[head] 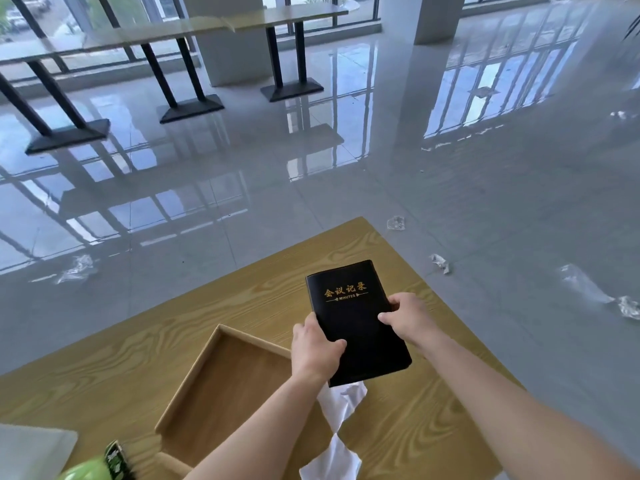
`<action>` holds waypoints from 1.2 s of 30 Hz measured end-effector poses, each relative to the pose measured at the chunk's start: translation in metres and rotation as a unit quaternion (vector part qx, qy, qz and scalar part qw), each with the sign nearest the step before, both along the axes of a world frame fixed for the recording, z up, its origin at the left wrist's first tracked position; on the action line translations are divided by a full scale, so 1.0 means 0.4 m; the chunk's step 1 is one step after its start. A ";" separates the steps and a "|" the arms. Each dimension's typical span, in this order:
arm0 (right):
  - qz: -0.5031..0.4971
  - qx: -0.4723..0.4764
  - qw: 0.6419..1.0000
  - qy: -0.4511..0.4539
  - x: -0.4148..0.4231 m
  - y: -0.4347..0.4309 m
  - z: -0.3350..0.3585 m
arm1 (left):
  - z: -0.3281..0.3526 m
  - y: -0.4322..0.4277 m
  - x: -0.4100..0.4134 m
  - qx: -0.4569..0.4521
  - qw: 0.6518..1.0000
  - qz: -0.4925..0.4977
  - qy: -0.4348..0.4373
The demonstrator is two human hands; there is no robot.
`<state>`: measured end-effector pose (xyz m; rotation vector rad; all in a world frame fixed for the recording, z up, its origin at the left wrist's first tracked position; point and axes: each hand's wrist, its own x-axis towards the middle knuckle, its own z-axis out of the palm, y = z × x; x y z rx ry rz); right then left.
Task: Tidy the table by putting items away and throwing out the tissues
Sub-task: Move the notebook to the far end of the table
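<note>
One smooth notebook — left hand, right hand

One notebook, one tray, one table

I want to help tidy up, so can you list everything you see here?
notebook: one, black with gold letters, held over the table
tray: one, wooden, on the table
tissues: about two, white, on the table beneath the notebook
table: one, wood-grain, in front
bottle: one, green, bottom-left corner
plastic scraps: several, clear, on the floor
left hand: one, gripping the notebook's left edge
right hand: one, gripping its right edge
</note>
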<state>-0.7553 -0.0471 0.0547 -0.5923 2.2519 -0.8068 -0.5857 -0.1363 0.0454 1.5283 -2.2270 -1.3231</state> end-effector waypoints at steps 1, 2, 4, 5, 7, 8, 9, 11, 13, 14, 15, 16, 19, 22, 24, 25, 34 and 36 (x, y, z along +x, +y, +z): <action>0.005 0.011 1.000 0.002 -0.017 -0.006 -0.012 | -0.013 -0.004 -0.020 0.009 1.000 0.002 -0.008; 0.007 0.021 1.000 0.005 -0.033 -0.012 -0.024 | -0.026 -0.007 -0.040 0.017 1.000 0.003 -0.016; 0.004 0.037 0.999 0.007 -0.064 -0.023 -0.048 | -0.046 -0.010 -0.078 0.032 0.999 -0.001 -0.033; 0.003 0.044 0.999 0.007 -0.077 -0.029 -0.060 | -0.056 -0.010 -0.093 0.039 0.998 -0.006 -0.040; 0.000 0.056 0.998 0.009 -0.105 -0.042 -0.087 | -0.078 -0.007 -0.122 0.048 0.997 -0.017 -0.050; -0.002 0.059 0.998 0.012 -0.114 -0.046 -0.100 | -0.088 -0.002 -0.131 0.051 0.997 -0.023 -0.052; -0.004 0.061 0.998 0.012 -0.119 -0.048 -0.110 | -0.095 0.005 -0.135 0.051 0.997 -0.030 -0.054; -0.008 0.067 0.998 0.008 -0.138 -0.052 -0.132 | -0.114 0.018 -0.148 0.045 0.996 -0.057 -0.060; -0.008 0.067 0.998 0.010 -0.156 -0.052 -0.147 | -0.128 0.033 -0.153 0.027 0.993 -0.089 -0.071; -0.009 0.062 0.998 0.014 -0.161 -0.048 -0.152 | -0.133 0.038 -0.150 0.007 0.992 -0.105 -0.072; -0.008 0.054 0.998 0.026 -0.164 -0.042 -0.155 | -0.139 0.043 -0.145 -0.021 0.990 -0.122 -0.071; 0.000 0.041 0.998 0.046 -0.163 -0.031 -0.157 | -0.147 0.043 -0.139 -0.056 0.986 -0.144 -0.070; 0.087 0.001 0.986 0.145 -0.134 0.022 -0.164 | -0.167 0.026 -0.121 -0.167 0.950 -0.251 -0.084; 0.236 0.016 0.936 0.260 -0.101 0.074 -0.179 | -0.177 0.001 -0.121 -0.225 0.916 -0.318 -0.096; 0.293 0.032 0.913 0.283 -0.095 0.089 -0.188 | -0.181 -0.008 -0.124 -0.231 0.912 -0.326 -0.094; 0.303 0.037 0.909 0.285 -0.096 0.090 -0.191 | -0.184 -0.010 -0.125 -0.233 0.911 -0.327 -0.092; 0.366 0.083 0.892 0.252 -0.148 0.066 -0.203 | -0.193 -0.003 -0.146 -0.244 0.910 -0.326 -0.081; 0.374 0.090 0.885 0.261 -0.167 0.057 -0.199 | -0.193 -0.006 -0.166 -0.246 0.909 -0.325 -0.083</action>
